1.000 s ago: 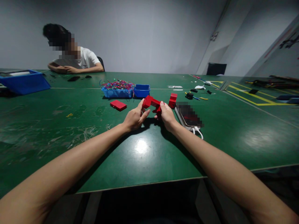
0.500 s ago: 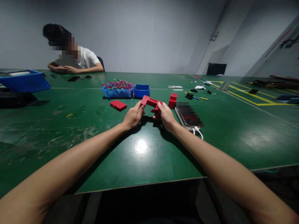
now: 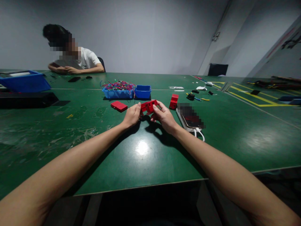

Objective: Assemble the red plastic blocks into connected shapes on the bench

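Note:
Between my hands, a little above the green table (image 3: 131,163), is a red plastic part (image 3: 148,106) with dark recesses in its face. My left hand (image 3: 132,116) is closed on its left end. At the right end my right hand (image 3: 164,116) grips it, with the thumb on the front face. The fingers hide both ends of the part. A flat red block (image 3: 119,106) lies to the left of my left hand. Beyond my right hand, an upright red stepped piece (image 3: 174,101) stands on the table.
A blue bin of coloured wires (image 3: 119,89) and a smaller blue bin (image 3: 143,91) stand behind my hands. To the right lies a phone on a white block (image 3: 190,117) with white cables. A person in a white shirt (image 3: 88,59) sits across the table at the left.
The red part has been turned in my hands, so its recessed face now shows. My hands have shifted slightly left. At the far left, a dark object has slid to the right.

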